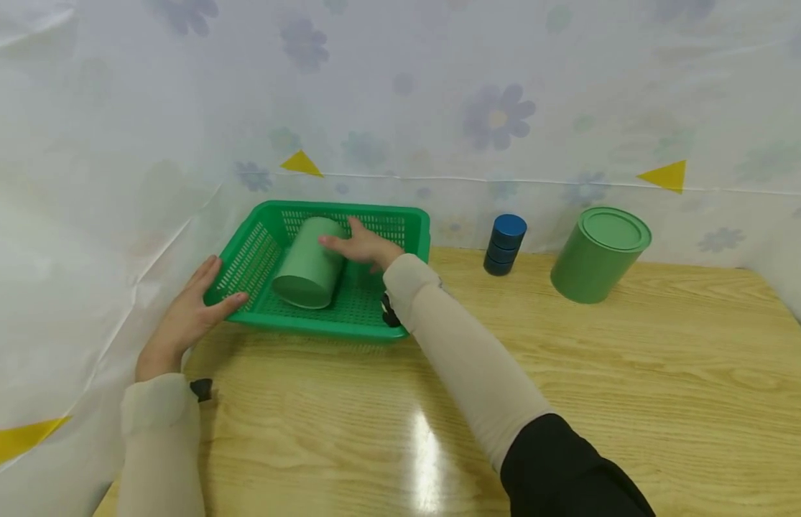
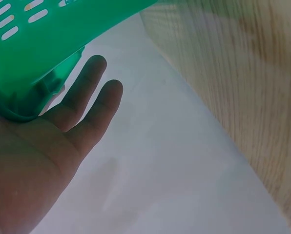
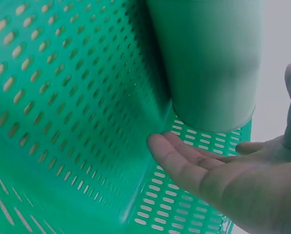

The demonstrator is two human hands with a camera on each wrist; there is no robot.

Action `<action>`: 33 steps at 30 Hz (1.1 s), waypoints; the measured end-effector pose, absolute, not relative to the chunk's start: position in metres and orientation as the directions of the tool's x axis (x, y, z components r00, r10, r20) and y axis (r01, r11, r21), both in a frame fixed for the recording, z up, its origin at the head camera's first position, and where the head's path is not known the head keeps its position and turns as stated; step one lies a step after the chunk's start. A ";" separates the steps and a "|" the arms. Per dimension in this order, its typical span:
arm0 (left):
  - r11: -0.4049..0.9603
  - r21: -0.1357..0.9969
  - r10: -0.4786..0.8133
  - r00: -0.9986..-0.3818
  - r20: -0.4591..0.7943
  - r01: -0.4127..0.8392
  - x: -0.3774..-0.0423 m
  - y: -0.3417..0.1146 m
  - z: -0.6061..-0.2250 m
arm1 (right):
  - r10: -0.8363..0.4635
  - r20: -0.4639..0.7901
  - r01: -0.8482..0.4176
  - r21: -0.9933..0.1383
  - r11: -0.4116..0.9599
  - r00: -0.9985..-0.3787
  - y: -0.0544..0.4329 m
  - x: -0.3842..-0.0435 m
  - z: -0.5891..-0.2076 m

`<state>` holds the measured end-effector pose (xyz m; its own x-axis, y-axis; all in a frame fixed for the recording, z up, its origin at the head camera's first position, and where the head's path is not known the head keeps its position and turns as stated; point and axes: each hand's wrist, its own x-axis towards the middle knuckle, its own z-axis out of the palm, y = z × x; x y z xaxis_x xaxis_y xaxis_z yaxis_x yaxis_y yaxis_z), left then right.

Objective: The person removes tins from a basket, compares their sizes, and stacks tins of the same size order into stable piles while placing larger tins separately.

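Observation:
A green plastic basket (image 1: 322,327) stands on the table near the wall. Inside it a light green cylindrical canister (image 1: 309,262) lies on its side. My left hand (image 1: 190,312) is spread around the basket's front left corner, thumb along the front rim; in the left wrist view, two fingers (image 2: 104,109) extend straight past the basket. My right hand (image 1: 361,248) reaches into the basket to the right of the canister, fingers apart. In the right wrist view, a gap shows between the right fingers (image 3: 179,168) and the canister (image 3: 216,73).
To the basket's right, a dark blue ribbed cylinder (image 1: 505,244) stands upright by the wall. Farther right stands a second green canister (image 1: 600,255) with a lid. A flower-patterned sheet (image 1: 426,93) covers the wall behind the wooden table (image 1: 568,359).

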<state>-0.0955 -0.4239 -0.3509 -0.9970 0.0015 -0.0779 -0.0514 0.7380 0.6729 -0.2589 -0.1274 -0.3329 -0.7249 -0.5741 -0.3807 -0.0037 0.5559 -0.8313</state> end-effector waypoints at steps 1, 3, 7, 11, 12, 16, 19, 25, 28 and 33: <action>0.739 0.672 0.001 -0.997 -0.077 -0.051 -0.095 -0.424 -0.351 | -0.568 -0.382 0.005 -0.832 0.554 -0.729 -0.129 -0.259 -0.333; 0.741 0.670 -0.001 -0.997 -0.074 -0.050 -0.095 -0.425 -0.351 | -0.544 -0.394 0.028 -0.828 0.560 -0.741 -0.135 -0.258 -0.334; 0.740 0.670 -0.005 -0.997 -0.074 -0.054 -0.093 -0.426 -0.351 | -0.500 -0.424 0.090 -0.823 0.561 -0.755 -0.146 -0.253 -0.331; 0.741 0.670 -0.006 -0.997 -0.074 -0.054 -0.092 -0.426 -0.351 | -0.481 -0.456 0.126 -0.811 0.571 -0.749 -0.154 -0.252 -0.328; 0.741 0.669 -0.007 -0.997 -0.074 -0.054 -0.092 -0.426 -0.351 | -0.476 -0.460 0.128 -0.807 0.577 -0.750 -0.155 -0.252 -0.327; 0.745 0.666 -0.002 -0.998 -0.069 -0.047 -0.094 -0.425 -0.351 | -0.445 -0.481 0.139 -0.781 0.608 -0.755 -0.158 -0.254 -0.330; 0.748 0.663 0.004 -0.998 -0.064 -0.040 -0.096 -0.424 -0.352 | -0.412 -0.497 0.176 -0.775 0.607 -0.764 -0.158 -0.256 -0.334; 0.750 0.661 0.006 -0.998 -0.059 -0.035 -0.097 -0.424 -0.353 | -0.374 -0.495 0.293 -0.827 0.479 -0.784 -0.154 -0.255 -0.339; 0.749 0.662 0.009 -0.998 -0.061 -0.034 -0.097 -0.424 -0.354 | -0.389 -0.468 0.289 -0.852 0.437 -0.794 -0.153 -0.254 -0.341; 0.747 0.664 0.006 -0.998 -0.063 -0.037 -0.097 -0.423 -0.353 | -0.444 -0.366 0.199 -0.904 0.379 -0.818 -0.154 -0.252 -0.338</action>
<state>-0.0968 -0.4227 -0.3529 -0.9980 0.0062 -0.0626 -0.0370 0.7469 0.6639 -0.2521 -0.1545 -0.3379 -0.8180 -0.4438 -0.3660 0.1986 0.3793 -0.9037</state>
